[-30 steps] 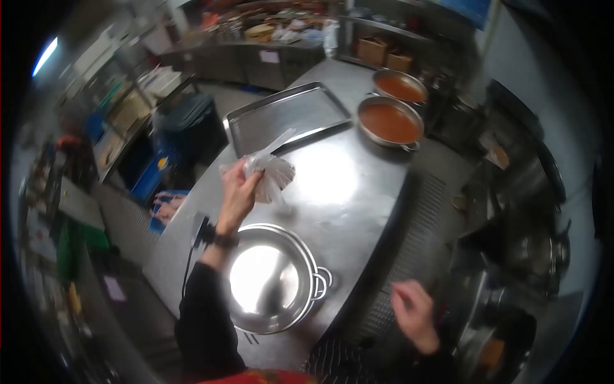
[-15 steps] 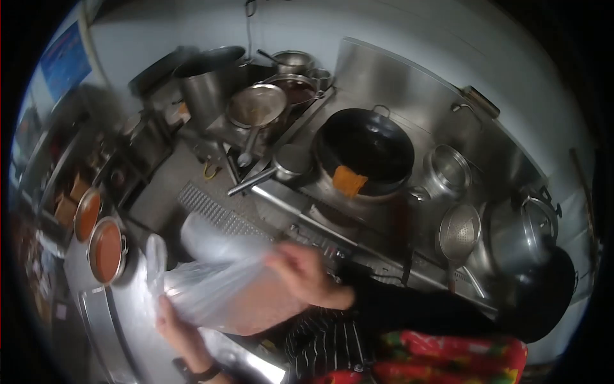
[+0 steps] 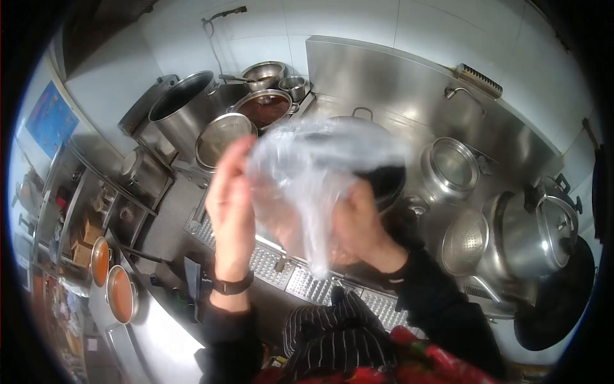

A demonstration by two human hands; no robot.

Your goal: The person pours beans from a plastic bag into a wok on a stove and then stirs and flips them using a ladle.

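Observation:
A clear plastic bag (image 3: 307, 160) is held up in front of me, blurred by motion, with something pinkish showing through its lower part. My left hand (image 3: 233, 205) grips its left side, fingers pointing up and away. At the lower right of the bag my right hand (image 3: 364, 224) is closed on the gathered plastic, and a twisted tail of it hangs down between the hands. Behind the bag and partly hidden by it is a large black wok (image 3: 387, 185) on the stove.
To the right stand a steel pot (image 3: 451, 169), a perforated skimmer (image 3: 465, 243) and a lidded pressure cooker (image 3: 543, 230). A tall stockpot (image 3: 182, 102), a strainer (image 3: 214, 137) and a pot of dark red liquid (image 3: 265, 109) are at the back left. Two pots of orange sauce (image 3: 120, 294) sit on the left counter.
The bag has moved from above the left counter up and right, in front of the wok. Both hands are raised with it, and my view has turned toward the stove.

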